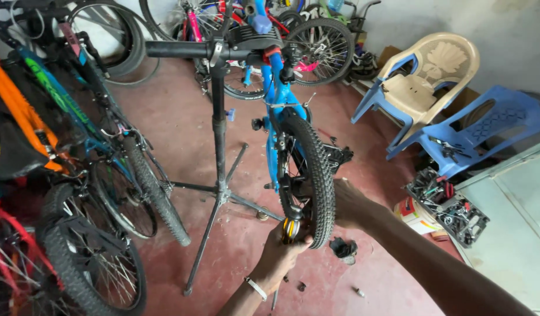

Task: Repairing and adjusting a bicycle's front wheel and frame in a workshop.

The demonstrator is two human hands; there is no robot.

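Fingers of the left hand (280,253) grip a yellow-handled tool (290,229) — right hand (347,203) cups the knobby tyre (314,175).

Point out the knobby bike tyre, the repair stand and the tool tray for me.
Knobby bike tyre (320,175): head view, on the tread's right side.
Repair stand (218,126): head view, on the upright black post.
Tool tray (451,206): head view, among the black tools on the floor.
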